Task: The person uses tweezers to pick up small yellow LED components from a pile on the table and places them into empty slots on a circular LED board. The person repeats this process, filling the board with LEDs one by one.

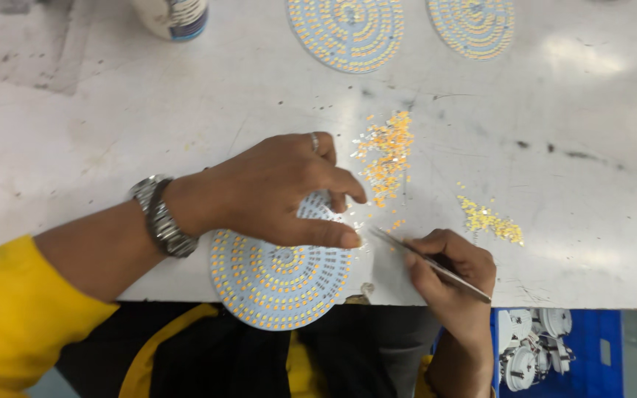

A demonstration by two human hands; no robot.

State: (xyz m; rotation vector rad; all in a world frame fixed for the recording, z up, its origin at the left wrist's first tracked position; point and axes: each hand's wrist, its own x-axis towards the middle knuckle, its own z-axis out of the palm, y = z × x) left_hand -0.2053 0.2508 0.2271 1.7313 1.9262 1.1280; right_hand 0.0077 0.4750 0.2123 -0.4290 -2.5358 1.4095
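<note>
Left hand: your left hand (282, 191) lies flat on the round LED board (278, 284), fingers spread wide and pressing it to the desk (75, 133); it grips nothing.
Board: it hangs partly over the near desk edge, so if you lift that palm it could tip toward your lap.
Right hand: your right hand (451, 269) is pinched shut on thin tweezers (429, 262), their tip just beside your left thumb at the board's rim.
Slip risk: a jerk there could poke the thumb or flick a chip away.
Loose chips: the orange pile (386, 155) and the yellow pile (489, 220) lie near; a sweeping wrist would likely scatter or mix them.
Desk: pale, scuffed, stained, glare at right.
Surroundings: two more round boards (346, 31) and a white jar (171, 16) at the far edge; a blue bin (591, 361) of white parts below right.
</note>
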